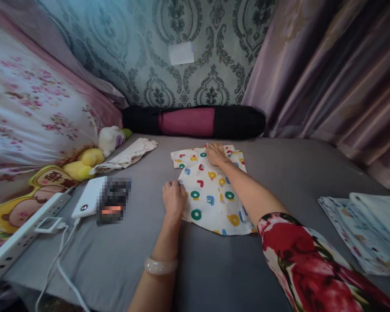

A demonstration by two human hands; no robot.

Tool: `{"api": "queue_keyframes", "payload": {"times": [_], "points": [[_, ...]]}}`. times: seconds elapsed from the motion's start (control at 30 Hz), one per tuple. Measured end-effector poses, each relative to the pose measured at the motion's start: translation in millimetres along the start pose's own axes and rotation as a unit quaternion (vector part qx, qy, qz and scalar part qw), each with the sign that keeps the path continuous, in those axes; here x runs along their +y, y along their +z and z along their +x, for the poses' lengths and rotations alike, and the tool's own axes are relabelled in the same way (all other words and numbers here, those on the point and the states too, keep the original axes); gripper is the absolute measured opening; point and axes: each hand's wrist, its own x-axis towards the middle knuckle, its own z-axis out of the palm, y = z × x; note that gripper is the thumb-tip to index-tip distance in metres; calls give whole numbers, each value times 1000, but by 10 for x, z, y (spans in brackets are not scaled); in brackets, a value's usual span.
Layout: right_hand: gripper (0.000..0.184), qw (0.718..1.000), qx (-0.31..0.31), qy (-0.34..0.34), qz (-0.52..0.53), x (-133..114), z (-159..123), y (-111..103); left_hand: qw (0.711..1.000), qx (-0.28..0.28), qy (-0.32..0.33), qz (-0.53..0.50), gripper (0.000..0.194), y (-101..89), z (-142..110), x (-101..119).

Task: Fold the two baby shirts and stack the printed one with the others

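A small white short-sleeved shirt (199,206), printed with colourful letters and rings, lies spread on the grey bed sheet. Its collar end points away from me. At the shirt's left side, below the sleeve, my left hand (174,199) has its fingers curled over the edge of the cloth, closed on it. My right hand (216,155) reaches across the shirt and lies near the neckline, fingers stretched out on the fabric. My right forearm and floral sleeve cover part of the shirt's right side.
Folded cloths (373,229) lie at the right. A long black-and-pink bag (185,121) rests against the wall. To the left are a crumpled cloth (130,155), plush toys (108,141), a white power bank (89,197), a blurred-out object (113,201) and a power strip (22,236) with cables.
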Motion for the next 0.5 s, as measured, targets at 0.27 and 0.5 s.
{"api": "queue_keyframes", "payload": {"times": [0.27,0.5], "points": [[69,992,-90,81,20,-97,72,208,998,-41,-43,-10,29,-122,22,-2],[65,986,-128,103,-1,-163,116,69,993,-72,-81,-52,29,-184,89,-63]]}}
